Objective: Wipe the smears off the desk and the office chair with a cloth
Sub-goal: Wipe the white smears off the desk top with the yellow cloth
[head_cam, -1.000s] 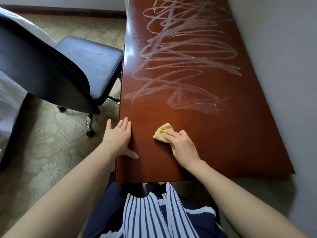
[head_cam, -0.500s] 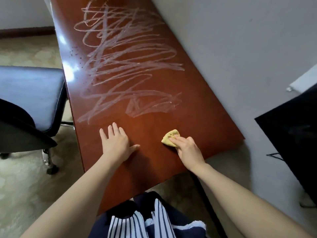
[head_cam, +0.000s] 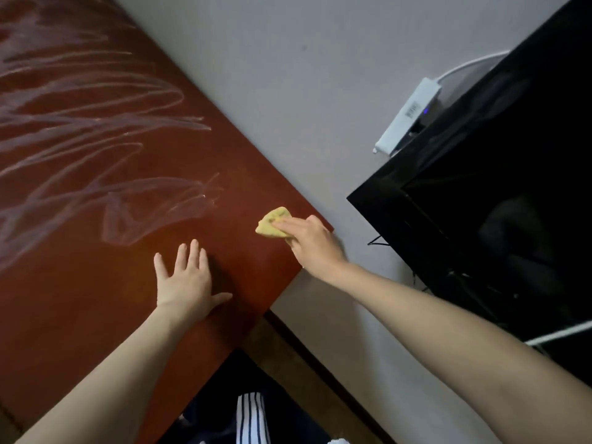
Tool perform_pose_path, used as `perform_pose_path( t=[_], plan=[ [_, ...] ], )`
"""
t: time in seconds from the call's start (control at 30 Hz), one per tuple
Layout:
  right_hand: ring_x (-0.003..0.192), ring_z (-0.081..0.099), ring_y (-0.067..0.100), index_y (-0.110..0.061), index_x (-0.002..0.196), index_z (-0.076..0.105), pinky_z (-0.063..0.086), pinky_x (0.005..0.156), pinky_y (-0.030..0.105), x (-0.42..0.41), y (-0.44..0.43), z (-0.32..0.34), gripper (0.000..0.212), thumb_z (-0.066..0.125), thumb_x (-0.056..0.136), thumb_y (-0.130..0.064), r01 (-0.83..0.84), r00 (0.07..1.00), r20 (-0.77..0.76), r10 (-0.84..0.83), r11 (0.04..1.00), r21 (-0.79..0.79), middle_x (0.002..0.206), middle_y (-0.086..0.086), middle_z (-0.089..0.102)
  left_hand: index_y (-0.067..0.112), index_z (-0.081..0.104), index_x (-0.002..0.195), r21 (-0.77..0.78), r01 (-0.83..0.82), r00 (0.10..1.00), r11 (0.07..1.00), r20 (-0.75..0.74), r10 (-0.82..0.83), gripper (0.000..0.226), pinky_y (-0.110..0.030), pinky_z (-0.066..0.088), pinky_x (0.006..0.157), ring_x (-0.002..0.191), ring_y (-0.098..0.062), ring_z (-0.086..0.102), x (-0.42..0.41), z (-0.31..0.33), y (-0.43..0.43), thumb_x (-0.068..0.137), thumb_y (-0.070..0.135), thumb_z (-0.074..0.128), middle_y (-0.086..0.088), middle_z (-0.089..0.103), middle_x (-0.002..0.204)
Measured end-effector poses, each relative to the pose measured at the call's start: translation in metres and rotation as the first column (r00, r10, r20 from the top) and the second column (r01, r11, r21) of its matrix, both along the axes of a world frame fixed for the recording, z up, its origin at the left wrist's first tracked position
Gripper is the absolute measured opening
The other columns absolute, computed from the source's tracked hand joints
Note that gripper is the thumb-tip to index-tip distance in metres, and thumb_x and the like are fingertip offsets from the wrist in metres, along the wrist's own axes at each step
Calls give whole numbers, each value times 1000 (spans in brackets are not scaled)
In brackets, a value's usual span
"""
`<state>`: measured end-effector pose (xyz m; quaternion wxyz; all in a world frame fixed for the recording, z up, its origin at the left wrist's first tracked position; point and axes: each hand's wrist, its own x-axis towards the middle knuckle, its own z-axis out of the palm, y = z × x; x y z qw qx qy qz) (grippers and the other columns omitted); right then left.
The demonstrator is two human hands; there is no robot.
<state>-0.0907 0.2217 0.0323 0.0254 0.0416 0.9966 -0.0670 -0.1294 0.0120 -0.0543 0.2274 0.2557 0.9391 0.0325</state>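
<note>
The small yellow cloth [head_cam: 274, 223] sits on the desk [head_cam: 80, 315] close to its far corner, near the edge that runs along the wall [head_cam: 288, 75]. The right hand [head_cam: 312, 243] grasps it: one finger lies straight along the top, the others bend round its near side, and the bunched end pokes out at about ten o'clock from the knuckles. The cloth touches the wood, just short of the nearest smears [head_cam: 96, 129], which lie at nine to ten o'clock from it.

The left hand [head_cam: 187, 280] is released, flat on the desk with fingers straight and slightly spread and the thumb out to the side. From it the cloth lies at about two o'clock, apart from it.

The desk top is smooth, glossy reddish-brown wood with a straight edge and a square corner. The smears are pale, chalky loops and streaks, scribbled across the top from nine round to eleven o'clock of the left hand. The cloth looks soft and crumpled.

At three o'clock from the cloth hangs a black screen [head_cam: 512, 187], shiny and dark. Above it, a long white box [head_cam: 408, 116] carries a small label too blurred to read and a blue light [head_cam: 425, 111]; a white cable [head_cam: 464, 66] curves away from it. The wall is plain, matt grey.
</note>
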Motion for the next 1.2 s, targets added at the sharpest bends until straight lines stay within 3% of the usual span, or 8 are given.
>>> perform_pose_path(
  t=[0.13,0.23,0.53,0.6,0.73,0.83,1.0,1.2],
  plan=[
    [90,40,15,-27,132,56,39,77,27,-4,29,-13,40,48,97,-9,27,995,93,-29,999,18,134,-8,55,10,-11,150,36,60,997,998,41,-61,105,-51,-1,116,145,-28,-17,-5,-12,-4,83,74,38,-7,-22,157],
    [106,49,23,-29,133,54,45,83,32,-19,47,-31,41,44,98,-10,96,986,131,-103,994,53,136,-7,54,12,-15,150,77,72,996,994,53,-77,106,-47,-2,117,144,-26,-21,-14,-13,-4,83,73,41,-5,-26,156],
    [115,52,23,-20,131,57,40,92,27,-103,65,-66,36,48,97,-10,443,892,-35,-451,887,-130,128,3,58,17,-22,146,121,68,993,990,-107,-55,101,-45,-16,113,133,-23,-38,-41,-35,5,84,76,30,-3,-37,148],
    [114,54,23,-19,127,59,41,91,26,-115,63,-70,33,51,96,-11,464,877,-56,-477,872,-155,124,4,60,17,-17,146,192,87,988,978,-143,-60,99,-43,-17,113,138,-24,-31,-40,-38,0,81,78,26,-4,-26,154],
    [114,50,22,-18,131,56,39,92,24,-126,48,-91,35,53,96,-14,452,879,-93,-467,880,-148,131,1,56,9,27,148,257,101,980,961,-192,-52,95,-46,4,117,144,-29,15,-35,-41,-4,80,75,25,-9,20,156],
    [110,48,21,-17,134,54,32,93,21,-121,30,-103,38,54,95,-14,374,908,-137,-396,914,-158,132,2,55,11,33,147,266,99,981,959,-189,-49,91,-45,5,117,145,-22,16,-34,-44,-7,83,75,29,-8,22,156],
    [105,46,23,-15,133,54,42,96,32,-106,-2,-105,40,57,93,-12,39,990,-128,-60,986,-162,129,5,57,11,40,144,332,55,982,942,-187,8,69,-46,6,117,146,-23,11,-34,-44,-9,95,57,24,-7,25,155],
    [81,54,32,-8,113,70,53,77,41,-66,-27,-105,40,70,76,5,-282,946,-221,236,938,-204,103,9,67,10,43,142,390,22,980,921,-191,57,59,-42,5,117,144,-23,17,-34,-46,-10,97,43,23,-8,33,151]
  ],
)
